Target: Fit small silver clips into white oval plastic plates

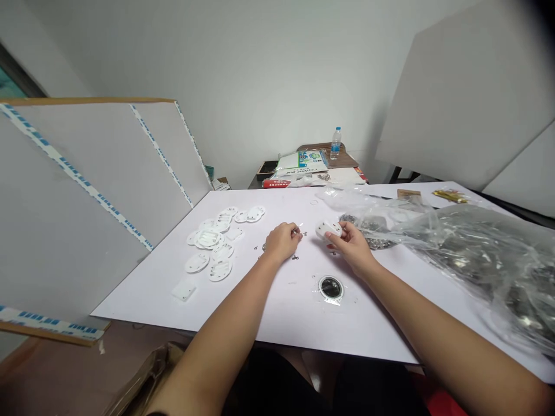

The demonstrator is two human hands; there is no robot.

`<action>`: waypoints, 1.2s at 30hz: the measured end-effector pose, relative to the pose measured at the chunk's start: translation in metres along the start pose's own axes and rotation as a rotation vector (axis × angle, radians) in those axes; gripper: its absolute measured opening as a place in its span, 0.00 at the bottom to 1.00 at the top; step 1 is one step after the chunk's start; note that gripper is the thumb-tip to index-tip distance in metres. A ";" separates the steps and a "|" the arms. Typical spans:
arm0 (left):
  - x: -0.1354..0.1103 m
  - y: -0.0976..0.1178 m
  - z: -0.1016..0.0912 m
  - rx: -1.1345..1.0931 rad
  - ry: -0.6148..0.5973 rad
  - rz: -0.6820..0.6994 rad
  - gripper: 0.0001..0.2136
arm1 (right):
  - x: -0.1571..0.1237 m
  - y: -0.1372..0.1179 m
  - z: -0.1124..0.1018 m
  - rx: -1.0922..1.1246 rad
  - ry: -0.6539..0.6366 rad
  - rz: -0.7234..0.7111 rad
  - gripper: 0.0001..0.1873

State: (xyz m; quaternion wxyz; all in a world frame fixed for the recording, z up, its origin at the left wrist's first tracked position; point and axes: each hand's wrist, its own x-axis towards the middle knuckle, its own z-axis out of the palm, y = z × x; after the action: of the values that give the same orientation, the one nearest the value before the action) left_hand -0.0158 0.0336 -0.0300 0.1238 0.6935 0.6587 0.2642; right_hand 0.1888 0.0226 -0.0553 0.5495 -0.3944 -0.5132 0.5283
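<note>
White worktop point(286, 315), big clear plastic bag point(468, 245) along its right side, cluster of white round parts point(210, 237) on the left. Right hand point(356, 249): fingers closed on the edge of a white disc point(326, 229), near the bag. Left hand point(281, 241) between disc and cluster, fingers curled in — can't tell if they grip anything. Dark disc point(331, 287) nearer the worktop's front, small metal bits point(295, 257) beside the left hand.
</note>
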 end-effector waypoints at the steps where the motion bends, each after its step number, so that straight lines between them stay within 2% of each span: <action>1: 0.001 0.000 0.002 0.040 -0.022 -0.006 0.06 | 0.001 0.001 -0.001 -0.051 -0.007 -0.030 0.22; 7: 0.005 0.006 0.010 0.125 -0.076 0.002 0.05 | 0.004 0.006 -0.007 -0.410 0.023 -0.299 0.19; 10: 0.004 0.007 0.008 0.082 -0.062 0.024 0.05 | 0.003 0.002 -0.009 -0.522 0.050 -0.346 0.18; 14: 0.002 0.005 0.003 -0.154 0.054 0.087 0.06 | 0.000 -0.003 -0.010 -0.512 0.028 -0.294 0.19; 16: 0.001 0.005 0.003 -0.335 0.076 0.069 0.08 | -0.002 -0.005 -0.009 -0.521 0.010 -0.293 0.18; 20: -0.001 0.009 0.003 -0.717 -0.009 0.003 0.12 | -0.005 -0.004 -0.009 -0.498 -0.030 -0.324 0.12; 24: -0.003 0.014 0.001 -0.977 -0.144 -0.064 0.16 | -0.005 -0.005 -0.009 -0.473 -0.071 -0.333 0.19; 28: -0.005 0.018 -0.002 -1.038 -0.180 -0.084 0.17 | -0.005 -0.006 -0.009 -0.428 -0.123 -0.367 0.17; 31: -0.007 0.019 -0.003 -1.038 -0.178 -0.066 0.17 | -0.004 -0.005 -0.008 -0.427 -0.094 -0.363 0.14; 36: -0.007 0.021 -0.005 -1.016 -0.167 -0.086 0.16 | -0.001 0.000 -0.008 -0.347 -0.081 -0.305 0.14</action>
State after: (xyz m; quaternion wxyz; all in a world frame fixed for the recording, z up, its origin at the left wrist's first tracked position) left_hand -0.0005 0.0239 -0.0159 0.5080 0.5369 0.4629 0.4892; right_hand 0.1965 0.0224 -0.0569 0.5259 -0.3792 -0.6718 0.3582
